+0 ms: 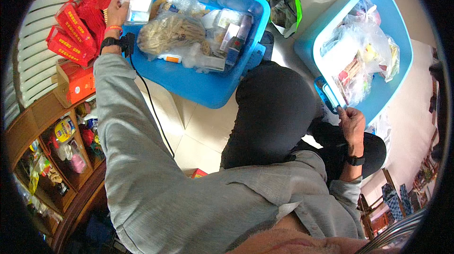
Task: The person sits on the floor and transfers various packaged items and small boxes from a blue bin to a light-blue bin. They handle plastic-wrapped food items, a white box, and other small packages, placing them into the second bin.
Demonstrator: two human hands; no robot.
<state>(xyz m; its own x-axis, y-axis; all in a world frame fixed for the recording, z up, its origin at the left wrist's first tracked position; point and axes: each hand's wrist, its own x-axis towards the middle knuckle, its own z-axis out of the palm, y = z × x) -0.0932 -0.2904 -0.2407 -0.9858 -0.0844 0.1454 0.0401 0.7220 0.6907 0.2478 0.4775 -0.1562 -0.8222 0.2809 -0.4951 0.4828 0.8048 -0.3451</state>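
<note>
My left hand (117,12) is at the upper left, fingers curled against the edge of a white box (140,5) with a translucent strap. The box is over the rim of a blue plastic storage bin (212,94); some of my fingertips are hidden. Inside this bin lie a clear bag of wooden clothespins or similar sticks (173,34), small cartons (230,37) and bubble wrap (184,2). At the right, my right hand (352,121) pinches the blue handle latch (328,94) of a second, lighter blue bin (386,101). Plastic bags (372,52) with mixed contents fill part of it.
Red packets with gold lettering (72,29) and a red carton (76,84) sit on a white slatted surface (35,45) beside wooden shelves (83,183). A green-edged bag (283,6) stands between the bins. A black cable (152,108) hangs from my left wrist.
</note>
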